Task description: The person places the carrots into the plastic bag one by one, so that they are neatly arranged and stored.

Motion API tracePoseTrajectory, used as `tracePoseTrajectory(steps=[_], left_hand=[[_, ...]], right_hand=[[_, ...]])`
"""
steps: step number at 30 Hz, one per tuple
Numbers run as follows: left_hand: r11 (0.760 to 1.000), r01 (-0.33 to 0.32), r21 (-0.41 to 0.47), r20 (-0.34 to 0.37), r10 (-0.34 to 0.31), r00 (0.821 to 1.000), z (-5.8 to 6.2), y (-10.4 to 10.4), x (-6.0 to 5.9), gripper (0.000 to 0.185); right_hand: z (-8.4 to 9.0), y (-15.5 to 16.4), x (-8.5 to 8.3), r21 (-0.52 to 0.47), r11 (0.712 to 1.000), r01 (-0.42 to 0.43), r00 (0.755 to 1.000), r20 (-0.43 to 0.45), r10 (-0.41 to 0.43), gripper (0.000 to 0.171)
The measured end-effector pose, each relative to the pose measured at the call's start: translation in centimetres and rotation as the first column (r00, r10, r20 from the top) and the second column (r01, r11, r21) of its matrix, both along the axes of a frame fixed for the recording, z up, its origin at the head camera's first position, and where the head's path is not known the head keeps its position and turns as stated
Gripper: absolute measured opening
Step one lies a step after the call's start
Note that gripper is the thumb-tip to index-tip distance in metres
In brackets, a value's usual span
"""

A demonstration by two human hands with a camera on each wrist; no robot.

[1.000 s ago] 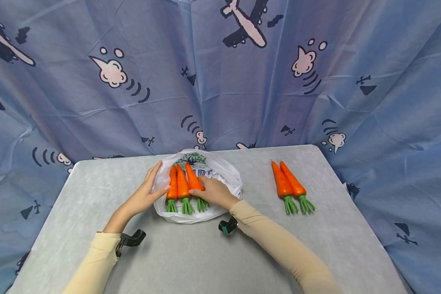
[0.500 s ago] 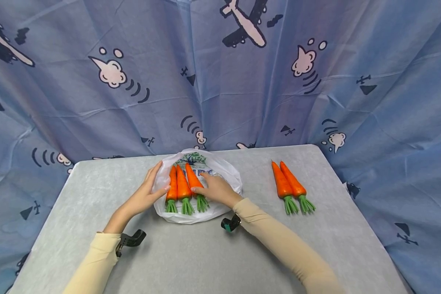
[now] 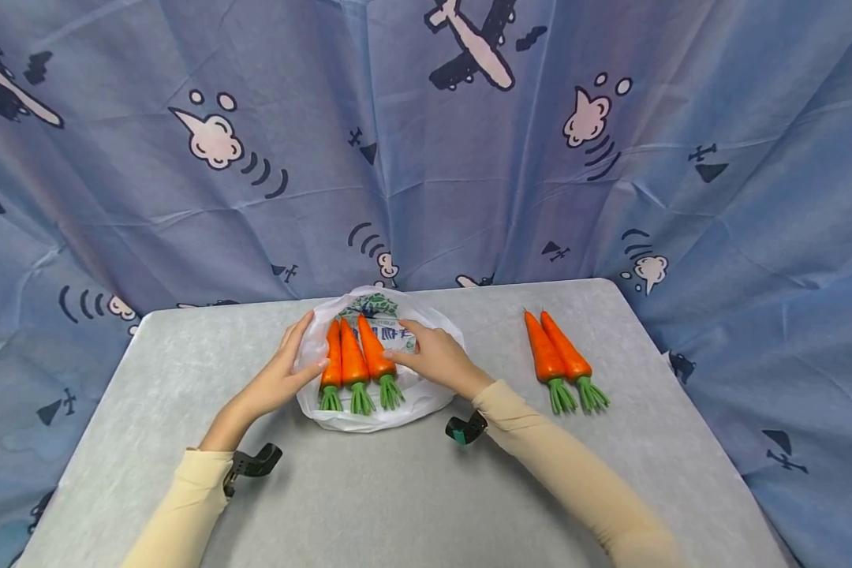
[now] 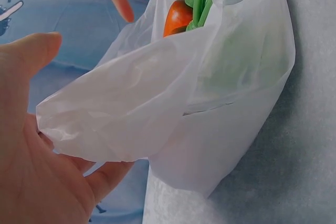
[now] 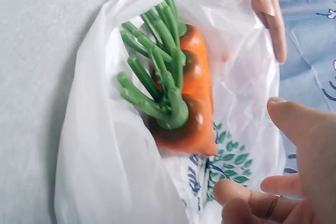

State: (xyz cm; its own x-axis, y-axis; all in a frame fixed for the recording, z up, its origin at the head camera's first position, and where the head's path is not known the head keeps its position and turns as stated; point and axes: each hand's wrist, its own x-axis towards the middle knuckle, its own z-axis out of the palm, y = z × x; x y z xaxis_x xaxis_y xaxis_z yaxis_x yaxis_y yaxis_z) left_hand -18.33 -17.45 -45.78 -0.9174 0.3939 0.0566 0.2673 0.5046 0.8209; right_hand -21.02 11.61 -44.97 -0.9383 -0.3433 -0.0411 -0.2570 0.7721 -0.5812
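Observation:
A white plastic bag (image 3: 376, 421) with a green tree print lies with its mouth spread, holding three orange carrots (image 3: 353, 359) side by side, green stems toward me. At the bag's left wall is my left hand (image 3: 273, 383), fingers extended. In the left wrist view its fingers lie behind the bag's edge (image 4: 105, 114) and the thumb stands apart from it. My right hand (image 3: 443, 363) hovers over the bag's right part, thumb and fingers spread. The right wrist view shows nothing in its grasp, and the nearest carrot (image 5: 191, 135) lies apart from its fingers.
Two more carrots (image 3: 555, 355) lie together on the grey table (image 3: 369, 497), to the right of the bag. Behind the table's far edge hangs a blue curtain (image 3: 426, 213) with airplane prints. Each wrist wears a black camera (image 3: 258, 460).
My right hand has let go of the rightmost carrot and drawn back to the right. That carrot now lies fully visible beside the other two. The left hand has kept its place.

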Motion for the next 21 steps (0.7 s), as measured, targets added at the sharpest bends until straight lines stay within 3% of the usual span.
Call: tracePoseTrajectory(steps=[11, 21], left_hand=[[1.0, 0.0, -0.009, -0.004, 0.0, 1.0, 0.3, -0.1, 0.0, 0.088], [1.0, 0.003, -0.015, -0.009, -0.003, 1.0, 0.2, -0.2, 0.0, 0.087]], right_hand=[[1.5, 3.8, 0.6, -0.027, 0.998, 0.049, 0.998, -0.047, -0.05, 0.073], [1.6, 8.5, 1.1, -0.008, 0.991, 0.13, 0.988, -0.083, -0.13, 0.072]])
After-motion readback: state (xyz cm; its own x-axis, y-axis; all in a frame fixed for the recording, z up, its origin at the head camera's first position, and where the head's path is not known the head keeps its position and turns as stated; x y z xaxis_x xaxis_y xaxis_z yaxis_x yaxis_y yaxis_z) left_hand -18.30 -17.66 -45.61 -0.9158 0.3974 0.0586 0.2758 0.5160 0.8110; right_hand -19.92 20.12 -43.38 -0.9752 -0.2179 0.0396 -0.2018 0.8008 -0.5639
